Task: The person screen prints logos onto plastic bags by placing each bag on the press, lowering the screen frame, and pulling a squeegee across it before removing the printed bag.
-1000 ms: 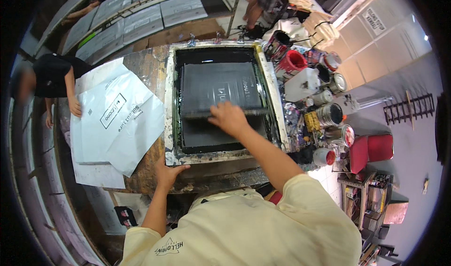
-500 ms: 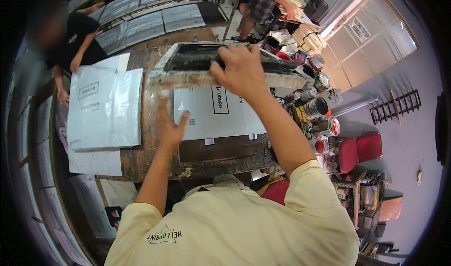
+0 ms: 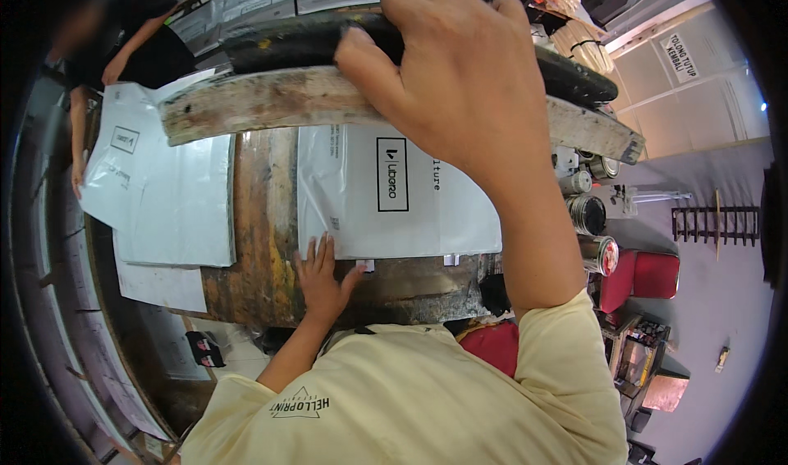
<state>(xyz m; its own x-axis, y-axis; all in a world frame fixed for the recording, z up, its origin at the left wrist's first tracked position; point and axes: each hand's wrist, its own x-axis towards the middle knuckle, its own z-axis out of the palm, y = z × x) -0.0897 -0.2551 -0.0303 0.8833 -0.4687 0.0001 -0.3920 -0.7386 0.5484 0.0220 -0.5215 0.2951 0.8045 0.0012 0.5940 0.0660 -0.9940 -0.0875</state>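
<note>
My right hand (image 3: 460, 79) grips the near edge of a wooden screen-printing frame (image 3: 254, 104), fingers wrapped over its dark inner side. The frame is raised and tilted above the table, its near rail crossing the view. Below it a white printed plastic bag (image 3: 443, 219) lies flat, with a black boxed logo. Its far part is hidden behind the frame and my right hand. At the bag's near left corner my left hand (image 3: 322, 280) is spread, fingertips on the edge. Small white tabs (image 3: 451, 260) stick out along the near edge.
A stack of white bags (image 3: 180, 210) lies left on the stained wooden table (image 3: 263, 210); a co-worker's hand (image 3: 78, 174) holds the top one. Paint cans (image 3: 587, 215) line the right side, near a red chair (image 3: 652, 274). Another person's arm shows at the far right.
My right hand has raised the frame higher and closer to me. My left hand has come down to the bag's near left corner. The co-worker has lifted part of the top bag.
</note>
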